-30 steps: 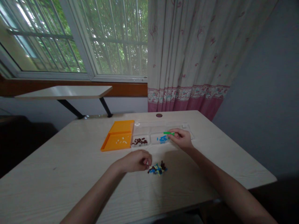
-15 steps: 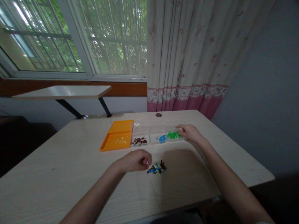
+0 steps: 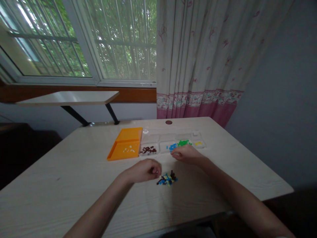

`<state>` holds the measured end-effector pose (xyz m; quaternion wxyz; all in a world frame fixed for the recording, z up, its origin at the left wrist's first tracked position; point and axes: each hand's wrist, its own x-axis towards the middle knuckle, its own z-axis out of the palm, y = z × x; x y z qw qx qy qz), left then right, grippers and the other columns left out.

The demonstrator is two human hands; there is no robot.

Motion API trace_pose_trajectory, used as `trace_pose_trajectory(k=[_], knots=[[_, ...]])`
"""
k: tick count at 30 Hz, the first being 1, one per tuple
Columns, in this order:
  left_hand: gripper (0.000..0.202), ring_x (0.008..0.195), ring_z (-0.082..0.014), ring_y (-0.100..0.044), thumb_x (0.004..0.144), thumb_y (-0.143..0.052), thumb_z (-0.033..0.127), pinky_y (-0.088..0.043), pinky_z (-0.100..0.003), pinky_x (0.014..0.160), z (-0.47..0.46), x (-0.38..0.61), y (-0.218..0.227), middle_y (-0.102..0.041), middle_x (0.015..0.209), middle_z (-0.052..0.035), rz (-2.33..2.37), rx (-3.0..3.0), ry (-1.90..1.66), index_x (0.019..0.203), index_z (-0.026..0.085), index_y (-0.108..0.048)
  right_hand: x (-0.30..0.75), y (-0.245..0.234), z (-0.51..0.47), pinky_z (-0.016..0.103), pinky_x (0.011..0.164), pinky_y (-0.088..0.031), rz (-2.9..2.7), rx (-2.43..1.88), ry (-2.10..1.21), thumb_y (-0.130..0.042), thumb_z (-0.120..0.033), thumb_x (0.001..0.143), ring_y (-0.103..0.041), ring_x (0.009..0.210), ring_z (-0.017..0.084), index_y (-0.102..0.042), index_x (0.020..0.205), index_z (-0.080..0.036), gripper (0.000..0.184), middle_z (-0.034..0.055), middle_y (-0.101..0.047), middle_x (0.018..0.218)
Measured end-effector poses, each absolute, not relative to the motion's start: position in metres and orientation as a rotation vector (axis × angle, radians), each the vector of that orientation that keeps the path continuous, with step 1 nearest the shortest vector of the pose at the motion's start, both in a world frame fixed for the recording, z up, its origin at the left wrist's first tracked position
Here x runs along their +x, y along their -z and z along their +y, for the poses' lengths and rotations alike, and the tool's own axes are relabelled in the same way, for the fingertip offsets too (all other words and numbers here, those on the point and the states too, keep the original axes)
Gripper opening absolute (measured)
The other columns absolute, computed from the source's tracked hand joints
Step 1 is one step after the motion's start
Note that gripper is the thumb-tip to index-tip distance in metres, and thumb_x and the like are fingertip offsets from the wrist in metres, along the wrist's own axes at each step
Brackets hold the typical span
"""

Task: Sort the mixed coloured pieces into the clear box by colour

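Note:
On the table, a mixed pile of small plastic bricks (image 3: 167,178) in blue, brown and pale yellow lies just right of my left hand (image 3: 145,170). That hand rests with its fingers curled together; whatever they hold is hidden. My right hand (image 3: 187,154) hovers in front of the clear compartment tray (image 3: 163,151), its fingers reaching left and slightly apart, with nothing visible in them. In the tray sit brown bricks (image 3: 149,150), blue bricks (image 3: 172,147), green bricks (image 3: 184,142) and a few yellow bricks (image 3: 198,143), each colour in its own area.
An orange tray (image 3: 123,135) with some white bricks (image 3: 129,149) adjoins the clear tray on the left. A raised shelf (image 3: 71,97) on dark legs stands at the table's back left. Behind are a barred window and a curtain (image 3: 198,66). A round brown disc (image 3: 168,122) lies near the back edge.
My right hand has moved left and nearer from the clear tray's right end, uncovering the yellow bricks. My left hand stays beside the pile.

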<state>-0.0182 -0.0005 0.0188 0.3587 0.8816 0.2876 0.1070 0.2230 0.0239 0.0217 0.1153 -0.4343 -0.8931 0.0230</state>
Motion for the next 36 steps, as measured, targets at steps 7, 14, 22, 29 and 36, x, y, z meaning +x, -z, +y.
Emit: trace_pose_trajectory(k=[7, 14, 22, 29, 36], knots=[[0.032, 0.052, -0.0067, -0.036, 0.078, -0.050, 0.041, -0.026, -0.017, 0.046, 0.003, -0.005, -0.009, -0.048, 0.059, 0.0020, 0.928, 1.896, -0.676, 0.076, 0.011, -0.059, 0.195, -0.008, 0.002, 0.019, 0.054, -0.036, -2.453, -0.924, -0.023, -0.052, -0.030, 0.079, -0.059, 0.054, 0.009, -0.068, 0.084, -0.024, 0.017, -0.0008, -0.069, 0.067], [0.033, 0.057, -0.0086, -0.043, 0.077, -0.051, 0.042, -0.032, -0.019, 0.051, 0.003, -0.001, -0.004, -0.055, 0.066, -0.0016, 0.965, 1.819, -0.761, 0.077, 0.010, -0.060, 0.194, -0.006, 0.001, 0.018, 0.056, -0.037, -2.355, -0.894, 0.068, -0.053, -0.030, 0.080, -0.060, 0.056, 0.009, -0.066, 0.090, -0.026, 0.018, -0.0015, -0.070, 0.070], [0.021, 0.061, -0.0106, -0.047, 0.079, -0.053, 0.032, -0.035, -0.020, 0.054, -0.003, -0.002, -0.016, -0.057, 0.070, -0.0031, 1.075, 2.149, -0.986, 0.080, 0.015, -0.065, 0.196, -0.013, 0.001, 0.018, 0.059, -0.038, -2.324, -0.925, -0.026, -0.047, -0.036, 0.084, -0.059, 0.056, 0.009, -0.066, 0.088, -0.022, 0.024, 0.0004, -0.068, 0.068], [0.016, 0.068, -0.0121, -0.051, 0.080, -0.053, 0.028, -0.039, -0.022, 0.060, -0.007, -0.003, -0.017, -0.059, 0.074, -0.0039, 1.047, 2.335, -1.034, 0.082, 0.017, -0.063, 0.195, -0.011, 0.000, 0.019, 0.059, -0.037, -2.335, -0.933, -0.093, -0.046, -0.038, 0.084, -0.057, 0.056, 0.010, -0.067, 0.088, -0.022, 0.027, 0.0007, -0.067, 0.065], [0.015, 0.074, -0.0138, -0.055, 0.082, -0.051, 0.025, -0.043, -0.023, 0.066, -0.008, -0.005, -0.019, -0.061, 0.077, -0.0061, 1.068, 2.399, -1.120, 0.082, 0.016, -0.063, 0.201, -0.018, 0.004, 0.018, 0.052, -0.033, -2.383, -1.019, -0.218, -0.050, -0.036, 0.081, -0.050, 0.050, 0.009, -0.067, 0.090, -0.020, 0.025, -0.0009, -0.060, 0.056]])
